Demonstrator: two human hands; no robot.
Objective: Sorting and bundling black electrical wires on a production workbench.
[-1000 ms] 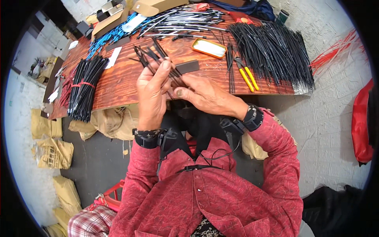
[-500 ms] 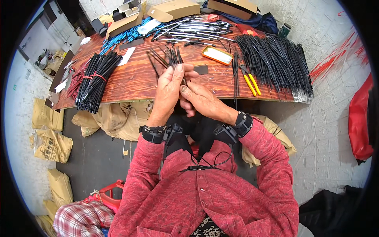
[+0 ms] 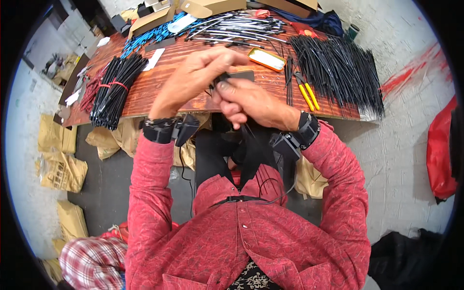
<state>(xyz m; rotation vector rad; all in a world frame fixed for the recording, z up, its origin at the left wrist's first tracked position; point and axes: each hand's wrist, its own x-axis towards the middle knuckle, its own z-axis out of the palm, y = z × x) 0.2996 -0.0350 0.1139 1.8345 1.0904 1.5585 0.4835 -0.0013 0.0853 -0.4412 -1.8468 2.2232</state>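
Note:
My right hand (image 3: 251, 102) is closed round a small bundle of thin black rods (image 3: 221, 79), its thumb pressed along them. Dark tips of the rods (image 3: 247, 131) hang below the hand. Arched over the bundle's upper end is my left hand (image 3: 195, 72), fingers curled to the right and slightly blurred; what they pinch is hidden. Both hands are in front of the table's near edge. Beyond them on the table lie a small dark flat piece (image 3: 241, 75) and an orange-rimmed tin (image 3: 267, 59) with something white inside.
On the wooden table (image 3: 150, 94), a red-banded bundle of black rods (image 3: 113, 92) lies left. Pliers with yellow handles (image 3: 307, 93) and a big pile of black rods (image 3: 338, 72) lie right. Silver rods (image 3: 232, 29), blue rods (image 3: 145, 41) and cardboard boxes (image 3: 212, 7) lie behind.
My left hand has risen and turned over the bundle, its wrist swinging left. The fanned upper rods no longer show. My right hand keeps its hold and has shifted slightly right.

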